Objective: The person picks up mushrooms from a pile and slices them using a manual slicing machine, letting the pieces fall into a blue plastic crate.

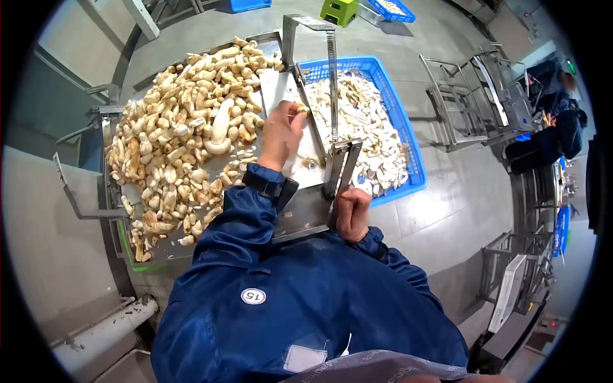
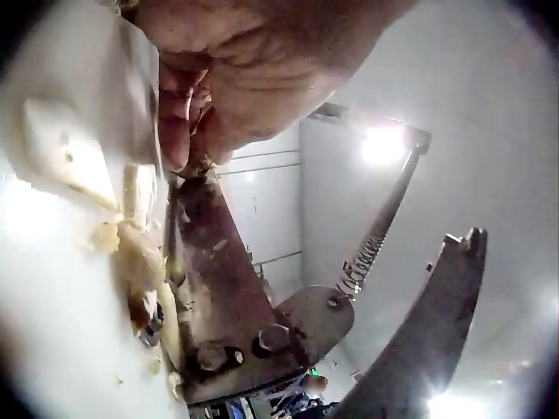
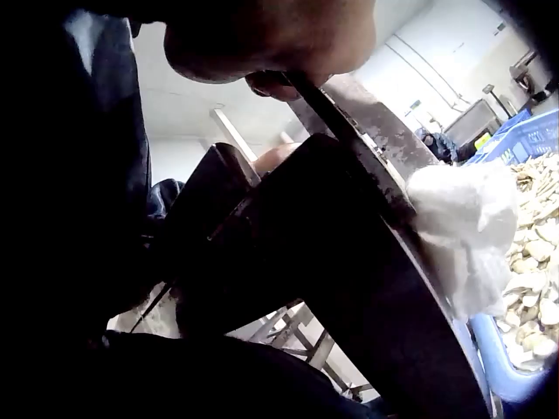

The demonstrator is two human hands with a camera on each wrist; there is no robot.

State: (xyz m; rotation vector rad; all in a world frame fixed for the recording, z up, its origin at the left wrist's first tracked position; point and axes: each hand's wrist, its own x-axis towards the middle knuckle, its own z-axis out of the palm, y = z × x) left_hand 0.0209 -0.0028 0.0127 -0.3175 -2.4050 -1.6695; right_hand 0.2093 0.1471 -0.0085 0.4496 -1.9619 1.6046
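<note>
My left hand (image 1: pixel 280 137) is over the white board (image 1: pixel 271 89) of a lever cutter, pinching a small mushroom piece (image 1: pixel 302 108) by the blade. In the left wrist view its fingertips are close to the metal blade (image 2: pixel 218 279); mushroom scraps (image 2: pixel 140 253) lie on the board beside it. My right hand (image 1: pixel 353 214) grips the cutter's handle (image 1: pixel 348 167), fingers curled round its end. A coil spring (image 1: pixel 332 83) runs from the upright bracket to the lever. In the right wrist view, the right hand (image 3: pixel 271 39) is partly in shadow.
Left of the board, a heap of whole mushrooms (image 1: pixel 182 127) covers the metal tray, one large mushroom (image 1: pixel 221 124) on top. A blue basket (image 1: pixel 408 137) of mushroom slices (image 1: pixel 377 153) stands right of the cutter. Metal racks (image 1: pixel 456 102) and another person (image 1: pixel 555 127) are farther right.
</note>
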